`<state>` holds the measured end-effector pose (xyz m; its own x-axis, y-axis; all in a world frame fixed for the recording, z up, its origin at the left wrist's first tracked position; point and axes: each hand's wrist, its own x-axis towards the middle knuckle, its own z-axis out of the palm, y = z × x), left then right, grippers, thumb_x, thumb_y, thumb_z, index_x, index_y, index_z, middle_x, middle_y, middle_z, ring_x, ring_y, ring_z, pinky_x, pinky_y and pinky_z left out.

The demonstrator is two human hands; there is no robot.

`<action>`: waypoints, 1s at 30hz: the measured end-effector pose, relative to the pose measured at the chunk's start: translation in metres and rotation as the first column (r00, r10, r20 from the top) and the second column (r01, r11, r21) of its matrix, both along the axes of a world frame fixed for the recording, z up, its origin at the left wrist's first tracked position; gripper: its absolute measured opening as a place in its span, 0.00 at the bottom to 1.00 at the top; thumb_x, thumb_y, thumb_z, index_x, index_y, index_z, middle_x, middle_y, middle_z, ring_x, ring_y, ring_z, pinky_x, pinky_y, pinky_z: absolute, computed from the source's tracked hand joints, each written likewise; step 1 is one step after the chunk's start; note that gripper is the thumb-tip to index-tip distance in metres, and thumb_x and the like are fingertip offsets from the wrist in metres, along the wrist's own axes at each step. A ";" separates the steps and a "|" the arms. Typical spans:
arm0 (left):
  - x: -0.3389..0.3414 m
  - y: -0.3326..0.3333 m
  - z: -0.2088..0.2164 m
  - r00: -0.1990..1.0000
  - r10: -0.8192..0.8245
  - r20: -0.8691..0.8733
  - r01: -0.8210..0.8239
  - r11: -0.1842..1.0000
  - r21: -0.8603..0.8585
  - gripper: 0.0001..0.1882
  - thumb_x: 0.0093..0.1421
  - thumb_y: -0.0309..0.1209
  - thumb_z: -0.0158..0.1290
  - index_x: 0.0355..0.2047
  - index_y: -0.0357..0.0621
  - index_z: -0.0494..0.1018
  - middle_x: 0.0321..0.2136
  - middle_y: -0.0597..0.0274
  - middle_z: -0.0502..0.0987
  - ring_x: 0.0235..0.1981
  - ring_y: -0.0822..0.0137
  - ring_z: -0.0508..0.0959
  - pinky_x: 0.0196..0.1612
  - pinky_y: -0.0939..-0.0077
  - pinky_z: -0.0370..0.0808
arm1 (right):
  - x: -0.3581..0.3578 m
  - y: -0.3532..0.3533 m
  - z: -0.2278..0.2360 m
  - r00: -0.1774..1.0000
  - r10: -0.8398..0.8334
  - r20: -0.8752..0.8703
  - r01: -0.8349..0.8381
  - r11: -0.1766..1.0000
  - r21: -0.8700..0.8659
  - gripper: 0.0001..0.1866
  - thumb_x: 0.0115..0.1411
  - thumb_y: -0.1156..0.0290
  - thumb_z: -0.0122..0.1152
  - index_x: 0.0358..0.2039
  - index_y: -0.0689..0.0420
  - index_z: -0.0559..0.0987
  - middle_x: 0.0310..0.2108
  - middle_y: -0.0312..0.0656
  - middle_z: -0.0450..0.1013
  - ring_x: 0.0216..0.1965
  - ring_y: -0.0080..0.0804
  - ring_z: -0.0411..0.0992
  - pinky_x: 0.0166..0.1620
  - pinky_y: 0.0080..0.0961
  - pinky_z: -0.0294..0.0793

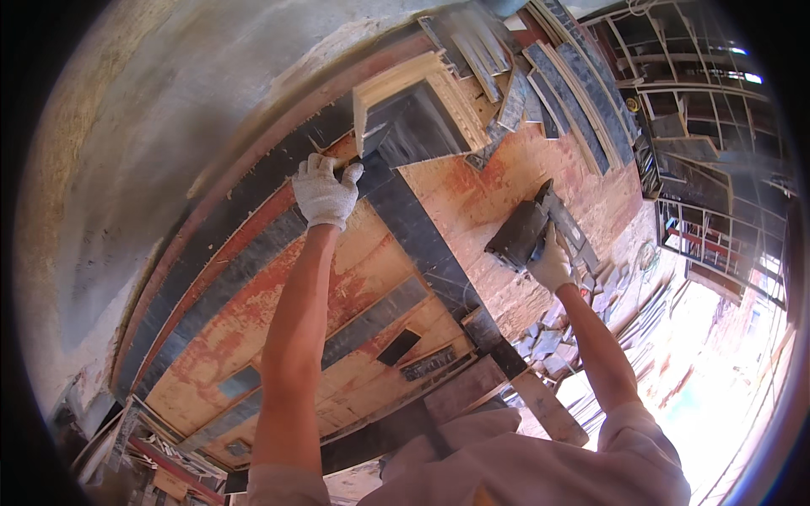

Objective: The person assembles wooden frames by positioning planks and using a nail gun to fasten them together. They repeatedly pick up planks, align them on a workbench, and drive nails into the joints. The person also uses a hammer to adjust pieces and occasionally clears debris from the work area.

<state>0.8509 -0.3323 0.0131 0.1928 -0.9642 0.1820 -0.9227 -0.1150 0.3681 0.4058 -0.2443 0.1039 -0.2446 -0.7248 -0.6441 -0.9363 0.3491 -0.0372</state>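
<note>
My left hand [327,192], in a pale knit glove, is at the edge of a dark-faced panel with its fingers curled and the thumb set apart. What lies under those fingertips is hidden. Just beyond them stands a box-like plywood frame [456,105] with thick layered edges and a dark inner face. My right hand [553,263], gloved alike, grips a black nail gun [519,234] with a long grey magazine. The tool is over bare, red-stained plywood [460,196]. Between the hands, a dark strip [422,232] runs across the worktop.
Dark-faced offcuts [569,97] lie stacked at the far right. Along the left, a grey wall [160,152] borders the worktop. Small dark pieces [398,346] rest on the near plywood. Scrap wood [553,337] litters the ground at right, below metal racks [717,219].
</note>
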 end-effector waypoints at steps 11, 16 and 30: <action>-0.002 -0.005 -0.003 0.999 0.018 -0.031 -0.019 0.999 -0.031 0.16 0.56 0.48 0.64 0.23 0.51 0.78 0.33 0.65 0.76 0.39 0.56 0.77 0.42 0.53 0.72 | 0.014 -0.046 0.053 0.977 0.214 0.001 -0.214 0.977 -0.027 0.37 0.50 0.51 0.73 0.52 0.64 0.72 0.47 0.62 0.77 0.52 0.61 0.76 0.55 0.50 0.75; 0.002 -0.003 -0.004 1.000 0.011 0.023 -0.008 0.995 -0.101 0.18 0.56 0.48 0.63 0.21 0.50 0.76 0.31 0.64 0.76 0.36 0.55 0.77 0.39 0.53 0.72 | 0.071 -0.025 0.125 0.770 0.445 0.458 -0.329 0.891 -0.313 0.39 0.50 0.59 0.77 0.58 0.66 0.73 0.49 0.58 0.77 0.50 0.54 0.78 0.56 0.40 0.76; 0.002 -0.004 -0.005 1.000 -0.005 0.007 0.005 0.998 -0.067 0.15 0.57 0.45 0.64 0.24 0.51 0.75 0.32 0.64 0.76 0.37 0.54 0.77 0.38 0.52 0.72 | 0.207 -0.043 0.055 0.711 0.595 0.375 -0.344 0.759 -0.553 0.30 0.56 0.60 0.65 0.58 0.59 0.74 0.36 0.57 0.79 0.40 0.56 0.80 0.41 0.47 0.78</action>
<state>0.8527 -0.3360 0.0080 0.1867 -0.9508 0.2472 -0.9255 -0.0859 0.3688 0.6129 -0.2870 0.1590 0.4706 -0.8657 -0.1706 -0.7628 -0.3020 -0.5717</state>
